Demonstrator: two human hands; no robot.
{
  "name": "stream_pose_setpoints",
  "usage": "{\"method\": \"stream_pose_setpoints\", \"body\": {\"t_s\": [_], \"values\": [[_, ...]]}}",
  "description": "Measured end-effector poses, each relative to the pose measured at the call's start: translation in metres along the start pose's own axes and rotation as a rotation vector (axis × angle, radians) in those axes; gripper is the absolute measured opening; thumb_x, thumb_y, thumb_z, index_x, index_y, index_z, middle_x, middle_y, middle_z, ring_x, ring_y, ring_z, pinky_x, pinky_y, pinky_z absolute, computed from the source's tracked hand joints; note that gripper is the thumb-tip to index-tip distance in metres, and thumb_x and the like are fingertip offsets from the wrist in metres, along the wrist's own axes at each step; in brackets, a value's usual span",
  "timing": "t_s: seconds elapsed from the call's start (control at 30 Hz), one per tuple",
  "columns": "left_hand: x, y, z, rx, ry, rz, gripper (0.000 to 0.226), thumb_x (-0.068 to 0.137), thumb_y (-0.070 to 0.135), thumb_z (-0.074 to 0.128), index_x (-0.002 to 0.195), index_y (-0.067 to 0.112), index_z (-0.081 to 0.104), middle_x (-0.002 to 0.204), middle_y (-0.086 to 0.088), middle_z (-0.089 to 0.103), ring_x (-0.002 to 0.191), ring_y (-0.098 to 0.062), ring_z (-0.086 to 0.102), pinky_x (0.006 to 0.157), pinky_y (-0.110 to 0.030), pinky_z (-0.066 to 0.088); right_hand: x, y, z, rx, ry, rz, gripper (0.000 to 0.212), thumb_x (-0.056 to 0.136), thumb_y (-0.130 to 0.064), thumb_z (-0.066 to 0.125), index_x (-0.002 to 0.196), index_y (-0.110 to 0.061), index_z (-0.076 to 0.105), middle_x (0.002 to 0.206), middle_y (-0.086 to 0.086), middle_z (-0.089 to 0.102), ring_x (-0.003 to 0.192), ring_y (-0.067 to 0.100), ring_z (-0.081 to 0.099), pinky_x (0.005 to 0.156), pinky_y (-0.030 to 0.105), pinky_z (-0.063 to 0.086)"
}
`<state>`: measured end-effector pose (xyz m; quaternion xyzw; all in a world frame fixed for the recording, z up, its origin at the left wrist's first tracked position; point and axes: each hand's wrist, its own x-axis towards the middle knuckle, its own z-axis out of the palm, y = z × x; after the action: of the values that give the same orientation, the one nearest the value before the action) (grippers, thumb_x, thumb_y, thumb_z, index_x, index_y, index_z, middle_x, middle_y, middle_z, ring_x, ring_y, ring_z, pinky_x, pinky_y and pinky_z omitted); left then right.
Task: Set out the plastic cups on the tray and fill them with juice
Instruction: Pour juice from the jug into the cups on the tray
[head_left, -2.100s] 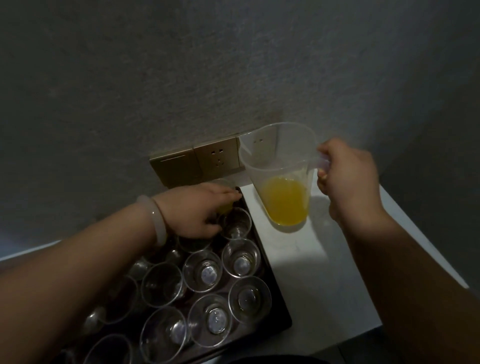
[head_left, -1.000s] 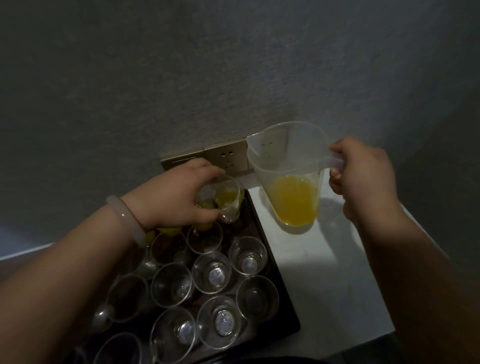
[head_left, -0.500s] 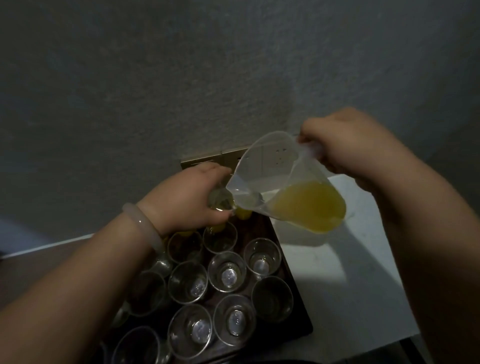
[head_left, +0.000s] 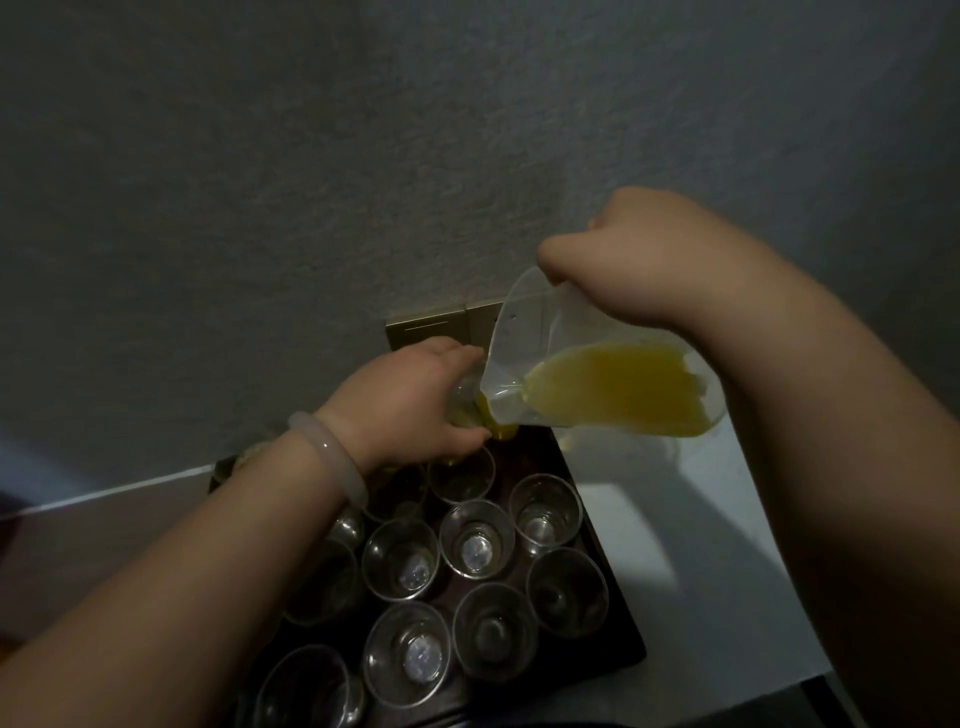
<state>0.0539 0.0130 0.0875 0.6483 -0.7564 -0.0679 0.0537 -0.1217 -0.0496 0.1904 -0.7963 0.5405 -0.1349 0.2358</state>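
My right hand (head_left: 644, 260) grips the handle of a clear plastic jug (head_left: 597, 374) holding orange juice, tipped steeply to the left. Its spout rests at the rim of a clear plastic cup (head_left: 467, 410) that my left hand (head_left: 410, 405) holds lifted above the far end of the dark tray (head_left: 618, 613). Yellow juice shows in the held cup. Several empty clear cups (head_left: 478, 540) stand in rows on the tray; my left forearm hides those on the left.
The tray sits on a white counter (head_left: 675, 545) against a grey wall. A gold switch and socket plate (head_left: 431, 332) is on the wall just behind my left hand. The counter's front edge runs at the lower right.
I lifted a cup off the tray with my left hand, then raised and tipped the jug leftward; juice now runs from the spout into the held cup.
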Motion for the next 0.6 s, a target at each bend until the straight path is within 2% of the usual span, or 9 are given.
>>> {"method": "stream_pose_setpoints", "body": {"t_s": [0.4,0.6], "values": [[0.001,0.003,0.001,0.012,-0.018,-0.007,0.082,0.076,0.052,0.069,0.145,0.021,0.036,0.137,0.001,0.048,0.121,-0.015,0.049,0.097,-0.027,0.043,-0.010,-0.014,0.003,-0.127,0.013,-0.031,0.038,0.084,-0.038,0.052,0.056,-0.013,0.046,0.054,0.002,0.041,0.049,0.018,0.039,0.047,0.027,0.022],[-0.001,0.004,0.003,0.005,-0.020,-0.011,0.083,0.075,0.051,0.070,0.145,0.021,0.036,0.137,0.002,0.048,0.120,-0.015,0.049,0.096,-0.026,0.043,-0.014,-0.018,0.005,-0.174,0.018,-0.047,0.038,0.086,-0.039,0.050,0.058,-0.013,0.048,0.059,0.005,0.047,0.054,0.017,0.045,0.047,0.026,0.022]]}}
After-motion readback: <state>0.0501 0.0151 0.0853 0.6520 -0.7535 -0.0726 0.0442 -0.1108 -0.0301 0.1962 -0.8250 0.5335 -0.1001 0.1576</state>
